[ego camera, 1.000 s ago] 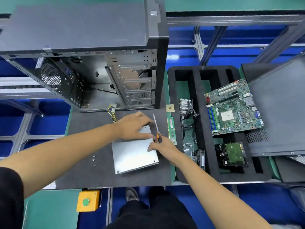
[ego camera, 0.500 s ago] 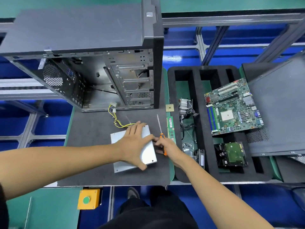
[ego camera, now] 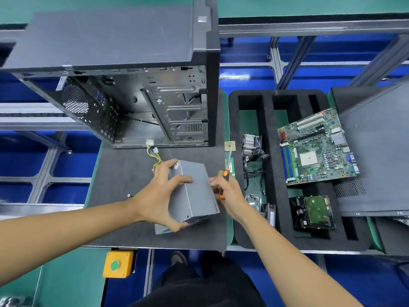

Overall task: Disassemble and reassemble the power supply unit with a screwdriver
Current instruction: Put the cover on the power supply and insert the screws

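Note:
The grey metal power supply unit (ego camera: 197, 191) is tipped up on one edge on the dark mat (ego camera: 124, 173), in front of the open computer case (ego camera: 132, 85). My left hand (ego camera: 161, 196) grips its left side, thumb under the near corner and fingers over the top edge. My right hand (ego camera: 228, 193) holds the orange-handled screwdriver (ego camera: 225, 173) and touches the unit's right side, shaft pointing away from me. Yellow and black wires (ego camera: 155, 158) run from the unit's far end toward the case.
A black foam tray (ego camera: 270, 151) on the right holds a motherboard (ego camera: 316, 149), a hard drive (ego camera: 314, 211), a heatsink with cables (ego camera: 252, 145) and small parts. A dark side panel (ego camera: 376, 151) lies at far right. A loose screw (ego camera: 129, 195) sits on the mat. A yellow button box (ego camera: 118, 263) hangs below the front edge.
The power supply unit has gone from lying flat to being tipped up on its edge. My left hand shifted from pressing on top to gripping its side; my right hand stayed beside it with the screwdriver.

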Action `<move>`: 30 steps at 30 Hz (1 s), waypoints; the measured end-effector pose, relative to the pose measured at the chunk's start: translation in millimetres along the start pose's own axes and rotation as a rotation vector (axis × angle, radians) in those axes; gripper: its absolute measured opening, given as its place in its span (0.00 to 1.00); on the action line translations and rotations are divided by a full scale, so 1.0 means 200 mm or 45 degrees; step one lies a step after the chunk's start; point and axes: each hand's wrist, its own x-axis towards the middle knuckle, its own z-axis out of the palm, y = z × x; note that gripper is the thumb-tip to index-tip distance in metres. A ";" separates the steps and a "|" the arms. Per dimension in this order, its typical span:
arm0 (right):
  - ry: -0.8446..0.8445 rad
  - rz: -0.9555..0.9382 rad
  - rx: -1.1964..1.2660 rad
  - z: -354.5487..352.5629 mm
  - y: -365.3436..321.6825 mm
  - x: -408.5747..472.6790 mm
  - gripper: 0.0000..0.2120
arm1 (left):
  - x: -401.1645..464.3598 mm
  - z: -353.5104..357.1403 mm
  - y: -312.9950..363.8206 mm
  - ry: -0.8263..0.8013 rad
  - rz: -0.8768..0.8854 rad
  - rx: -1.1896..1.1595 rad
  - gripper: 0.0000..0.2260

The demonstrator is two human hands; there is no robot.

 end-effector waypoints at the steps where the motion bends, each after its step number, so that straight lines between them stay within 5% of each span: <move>1: -0.022 -0.034 0.040 0.02 -0.03 0.01 0.09 | 0.00 0.00 -0.01 0.040 0.019 -0.108 0.48; 13: -0.051 -0.263 0.079 0.19 -0.11 -0.01 0.13 | -0.08 0.10 -0.02 0.214 0.141 -0.241 0.49; 18: -0.077 -0.298 0.009 0.22 -0.10 -0.01 0.25 | -0.10 0.07 0.00 0.204 0.164 0.034 0.45; 22: -0.067 -0.296 0.044 0.23 -0.09 -0.01 0.20 | -0.06 0.05 0.04 0.168 0.254 0.269 0.37; 30: -0.068 -0.269 0.069 0.25 -0.11 -0.02 0.18 | -0.04 0.00 0.09 0.095 0.245 0.445 0.37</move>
